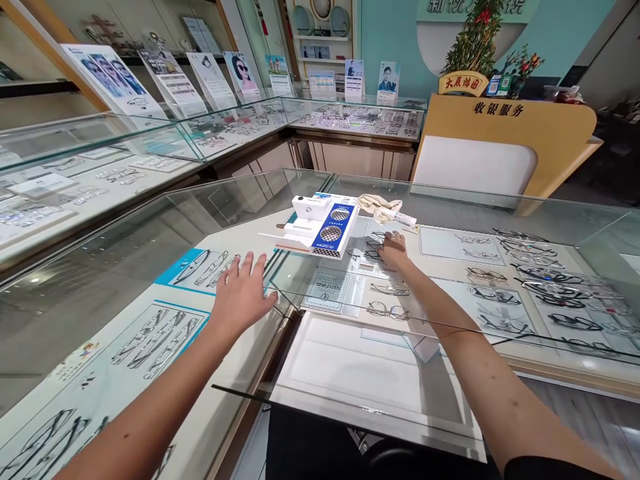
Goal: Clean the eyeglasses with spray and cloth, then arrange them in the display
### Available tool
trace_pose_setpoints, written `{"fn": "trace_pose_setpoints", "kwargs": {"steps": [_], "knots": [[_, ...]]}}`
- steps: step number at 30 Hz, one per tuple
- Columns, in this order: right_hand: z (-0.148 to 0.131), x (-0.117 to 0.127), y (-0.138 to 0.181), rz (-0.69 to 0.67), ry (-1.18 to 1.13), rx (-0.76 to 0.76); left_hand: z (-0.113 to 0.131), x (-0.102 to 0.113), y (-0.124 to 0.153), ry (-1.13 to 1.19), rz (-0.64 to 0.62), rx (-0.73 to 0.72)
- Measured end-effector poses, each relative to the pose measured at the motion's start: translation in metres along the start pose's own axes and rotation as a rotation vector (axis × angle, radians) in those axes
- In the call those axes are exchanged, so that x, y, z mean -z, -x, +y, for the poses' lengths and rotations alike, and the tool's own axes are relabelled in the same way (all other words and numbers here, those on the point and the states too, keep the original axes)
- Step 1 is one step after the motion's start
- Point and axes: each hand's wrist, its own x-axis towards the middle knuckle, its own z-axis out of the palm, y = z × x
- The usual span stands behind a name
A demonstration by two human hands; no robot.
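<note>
My left hand (244,291) is spread out, palm down, over the glass counter top on the left, holding nothing. My right hand (395,249) reaches forward over the same counter, fingers bent around one side of a pair of dark-framed eyeglasses (374,248); the fingertips are partly hidden. Just left of it are a blue and white box (334,228) with a checkered print and a small white box (309,208). Beyond the right hand lie a crumpled beige cloth (379,204) and a small white tube (404,219).
Under the glass, more eyeglasses (387,311) and a dense row of frames (553,288) are laid out. A white drawer or tray (345,363) sits at the near edge. Further glass showcases (250,127) with upright cards stand behind, beside a yellow cashier desk (555,133).
</note>
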Motion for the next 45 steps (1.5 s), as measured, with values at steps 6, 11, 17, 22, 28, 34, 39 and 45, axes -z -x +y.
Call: {"fn": "trace_pose_setpoints", "kwargs": {"steps": [6, 11, 17, 22, 28, 34, 39, 45], "knots": [[0.005, -0.016, -0.033, -0.058, -0.076, -0.022, -0.006, -0.009, -0.002, 0.011, 0.032, -0.007], [0.006, -0.023, -0.039, -0.087, -0.111, -0.061, -0.007, -0.011, -0.002, 0.009, 0.036, -0.007], [-0.012, -0.008, -0.022, -0.049, -0.104, -0.059, -0.004, -0.008, -0.002, -0.003, 0.021, -0.010], [-0.059, 0.008, 0.039, 0.016, -0.115, 0.090, -0.002, -0.005, -0.001, -0.004, 0.020, -0.004], [-0.095, 0.030, 0.149, -0.125, -0.158, 0.370, 0.002, -0.002, -0.002, 0.010, 0.009, 0.002], [-0.107, 0.101, 0.248, -0.539, -0.236, 0.625, 0.001, -0.004, -0.003, 0.052, 0.044, -0.004], [-0.087, 0.192, 0.183, -0.172, -0.196, 0.412, 0.001, -0.006, -0.002, 0.055, 0.065, -0.016], [-0.041, 0.229, 0.018, 0.136, 0.071, -0.002, 0.002, -0.003, 0.000, 0.037, 0.062, -0.021]]}}
